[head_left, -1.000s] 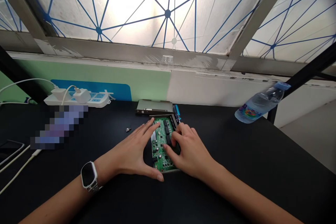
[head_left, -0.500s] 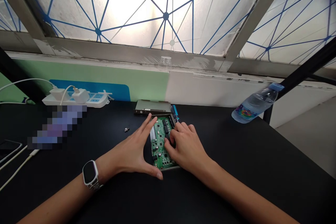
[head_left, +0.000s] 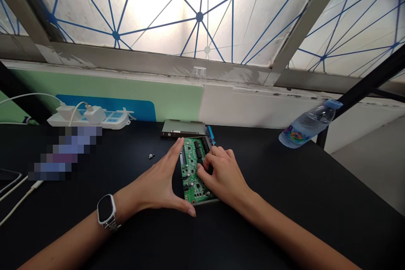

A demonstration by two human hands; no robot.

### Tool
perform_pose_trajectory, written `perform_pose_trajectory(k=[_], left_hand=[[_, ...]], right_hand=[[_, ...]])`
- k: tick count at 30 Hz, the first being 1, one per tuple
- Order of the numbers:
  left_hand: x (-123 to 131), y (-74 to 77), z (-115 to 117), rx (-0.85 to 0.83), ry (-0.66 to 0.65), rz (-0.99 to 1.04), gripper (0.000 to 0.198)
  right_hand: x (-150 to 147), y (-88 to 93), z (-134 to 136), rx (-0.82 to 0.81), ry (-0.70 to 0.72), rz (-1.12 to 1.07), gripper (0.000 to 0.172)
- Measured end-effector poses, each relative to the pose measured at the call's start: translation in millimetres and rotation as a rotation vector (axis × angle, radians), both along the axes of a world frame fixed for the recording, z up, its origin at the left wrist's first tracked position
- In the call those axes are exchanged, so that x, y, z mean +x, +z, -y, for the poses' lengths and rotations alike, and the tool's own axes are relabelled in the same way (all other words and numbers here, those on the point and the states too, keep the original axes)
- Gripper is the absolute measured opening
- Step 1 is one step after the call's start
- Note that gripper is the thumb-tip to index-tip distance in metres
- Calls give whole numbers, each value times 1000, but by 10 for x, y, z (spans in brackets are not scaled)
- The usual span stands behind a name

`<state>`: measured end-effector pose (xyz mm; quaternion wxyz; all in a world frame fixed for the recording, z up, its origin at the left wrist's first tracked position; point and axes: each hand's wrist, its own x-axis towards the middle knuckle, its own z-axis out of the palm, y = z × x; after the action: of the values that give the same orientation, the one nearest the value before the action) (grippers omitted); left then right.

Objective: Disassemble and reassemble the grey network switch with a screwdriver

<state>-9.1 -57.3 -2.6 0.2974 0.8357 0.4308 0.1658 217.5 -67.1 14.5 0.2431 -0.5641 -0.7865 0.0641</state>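
Note:
A green circuit board (head_left: 191, 173) with black parts lies in a shallow metal case on the black table. My left hand (head_left: 158, 179) spans its left side, fingers stretched to the far left corner and thumb at the near edge; whether it presses on the case I cannot tell. My right hand (head_left: 225, 173) is closed over the board's right side, with thumb and bent index finger pinching at it. The exact spot under those fingertips is hidden. Just beyond the right knuckles is a blue part (head_left: 210, 134). Behind the board rests a flat grey metal panel (head_left: 183, 127).
Small metal screws (head_left: 151, 156) lie left of the board. A white power strip (head_left: 117, 123) with plugs and cables stands back left, near a phone (head_left: 9, 180). A water bottle (head_left: 299, 128) stands back right. The wall and window close off the far side.
The board has shifted very slightly to the left, its green surface showing a little more evenly. Both hands keep nearly the same pose. The whole view has moved a little.

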Motion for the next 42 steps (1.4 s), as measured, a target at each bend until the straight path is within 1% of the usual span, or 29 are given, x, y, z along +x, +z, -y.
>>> perform_pose_trajectory(k=[5,13,19,24,30,33,37,42], left_hand=[[13,23,12,-23,3,12,158],[-65,74,-45,-12,-104,32,162],[-143,69,-94,-45,-68,88,161],[-205,66,-103,-34,-56,50,158],[-203,185,-40,5,-39,40,155],[-209,238,-28,-1,-58,56,153],[-251,272,-34,-4,-81,82,148],[-289,337,-19,-28,-107,111,140]], right_hand=[[-23,7,-8,10,-1,20,29],[-42,16,3,30,6,14,29],[-46,8,10,72,30,76,30],[-90,19,11,98,40,104,31],[-139,52,27,100,40,73,30],[-146,56,39,77,42,33,29],[-147,60,53,39,55,-13,28],[-153,77,66,7,66,-67,25]])
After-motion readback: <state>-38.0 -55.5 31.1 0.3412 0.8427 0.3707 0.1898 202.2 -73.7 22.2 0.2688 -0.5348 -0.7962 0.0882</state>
